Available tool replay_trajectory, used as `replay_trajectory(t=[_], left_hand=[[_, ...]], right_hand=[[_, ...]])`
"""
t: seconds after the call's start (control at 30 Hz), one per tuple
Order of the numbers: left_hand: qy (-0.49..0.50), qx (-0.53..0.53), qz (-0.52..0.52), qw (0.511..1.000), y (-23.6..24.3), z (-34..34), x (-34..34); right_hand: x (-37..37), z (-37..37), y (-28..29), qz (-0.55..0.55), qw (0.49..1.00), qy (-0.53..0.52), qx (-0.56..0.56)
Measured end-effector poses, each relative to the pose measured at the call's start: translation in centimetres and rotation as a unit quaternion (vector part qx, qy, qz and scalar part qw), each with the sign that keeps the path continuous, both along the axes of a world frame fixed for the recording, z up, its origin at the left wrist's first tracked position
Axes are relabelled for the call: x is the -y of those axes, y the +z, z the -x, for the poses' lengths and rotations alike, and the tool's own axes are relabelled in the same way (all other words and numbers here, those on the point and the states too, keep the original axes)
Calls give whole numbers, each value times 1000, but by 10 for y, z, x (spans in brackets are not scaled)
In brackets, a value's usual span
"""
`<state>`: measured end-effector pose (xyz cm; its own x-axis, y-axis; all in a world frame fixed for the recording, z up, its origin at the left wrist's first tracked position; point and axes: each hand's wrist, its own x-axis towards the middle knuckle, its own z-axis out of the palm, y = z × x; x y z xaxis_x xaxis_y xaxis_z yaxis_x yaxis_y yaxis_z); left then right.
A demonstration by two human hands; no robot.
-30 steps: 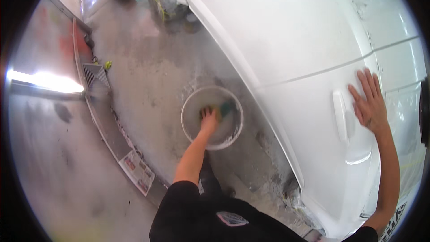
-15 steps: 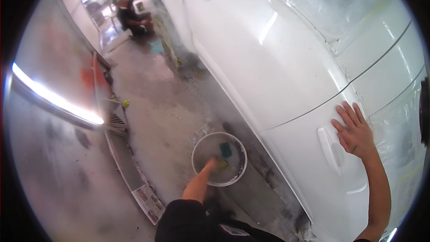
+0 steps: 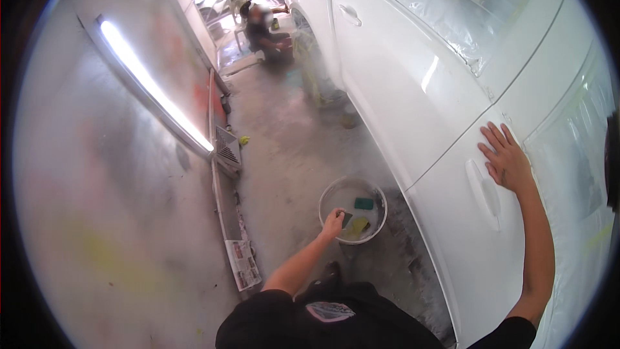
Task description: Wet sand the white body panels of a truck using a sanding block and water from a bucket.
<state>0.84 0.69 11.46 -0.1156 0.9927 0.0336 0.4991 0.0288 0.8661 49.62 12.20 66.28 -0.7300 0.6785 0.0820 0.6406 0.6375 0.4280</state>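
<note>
Two hands work apart: the left hand (image 3: 333,223) reaches down, fingers curled at the upright round white bucket (image 3: 332,192), while the right hand (image 3: 506,160) presses open-palmed, fingers up, against the white car door (image 3: 452,232).

Under the right hand (image 3: 507,160) the white car door (image 3: 413,90) looks smooth and glossy, clear plastic sheeting (image 3: 458,6) masks its window above, and the left hand (image 3: 333,222) reaches a translucent plastic bucket (image 3: 328,195) on rough, dull concrete floor (image 3: 284,155).
</note>
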Motion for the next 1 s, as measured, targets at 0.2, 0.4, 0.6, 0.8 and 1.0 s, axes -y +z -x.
replay_trajectory(t=[0.2, 0.4, 0.6, 0.8, 1.0], left_hand=[[32, 207, 198, 958, 111, -30, 33], [32, 218, 184, 958, 125, -14, 40], [-69, 136, 93, 984, 91, 18, -4], [-207, 160, 104, 960, 109, 72, -71], [-298, 149, 149, 931, 110, 125, -147]], right_hand=[[27, -31, -3, -13, 999, -49, 3], [27, -21, -4, -18, 998, -65, 10], [22, 11, -1, -13, 996, -88, 18], [31, 76, -124, -97, 968, -205, -104], [126, 253, -266, 449, 783, -277, -330]])
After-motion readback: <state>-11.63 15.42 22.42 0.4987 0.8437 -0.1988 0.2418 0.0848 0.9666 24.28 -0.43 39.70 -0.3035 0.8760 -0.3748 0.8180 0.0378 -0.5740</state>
